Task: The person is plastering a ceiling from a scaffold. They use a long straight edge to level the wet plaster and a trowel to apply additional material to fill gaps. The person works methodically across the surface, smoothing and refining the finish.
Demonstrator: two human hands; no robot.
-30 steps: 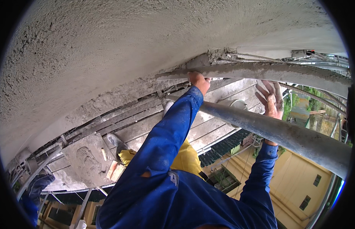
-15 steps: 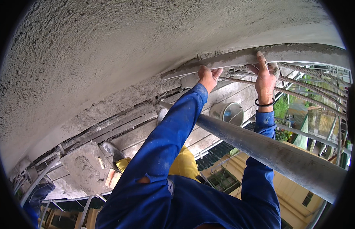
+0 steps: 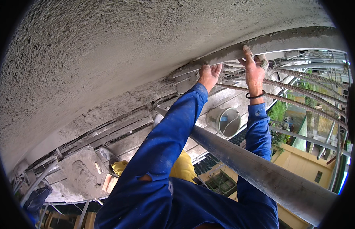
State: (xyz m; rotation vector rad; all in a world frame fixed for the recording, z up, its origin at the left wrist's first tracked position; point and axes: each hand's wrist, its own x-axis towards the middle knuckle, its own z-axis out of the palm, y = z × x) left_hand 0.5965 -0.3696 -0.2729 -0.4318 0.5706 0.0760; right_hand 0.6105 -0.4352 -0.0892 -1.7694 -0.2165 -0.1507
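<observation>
A long grey straightedge (image 3: 275,44), smeared with mortar, lies along the lower part of the freshly plastered wall (image 3: 120,49). My left hand (image 3: 209,77) is at its underside near the left end, thumb against the edge and fingers curled upward. Farther right, my right hand (image 3: 254,74) grips the same bar, with the thumb up on its face and the other fingers partly hidden behind. A black band circles the right wrist. Several ribbed steel bars (image 3: 299,89) stick out to the right, just past this hand.
A thick grey pipe (image 3: 261,171) slants beneath my arms. Behind it a bucket (image 3: 228,123) stands on the plank platform (image 3: 208,105). A board with wet mortar (image 3: 84,171) lies at lower left, near another person's dark-clothed leg (image 3: 35,202). Scaffold tubes and a yellow building (image 3: 299,168) appear beyond.
The straightedge has shifted upward along the wall with both hands on it, its right part rising most. My right hand has moved up and slightly left. The view has shifted a little.
</observation>
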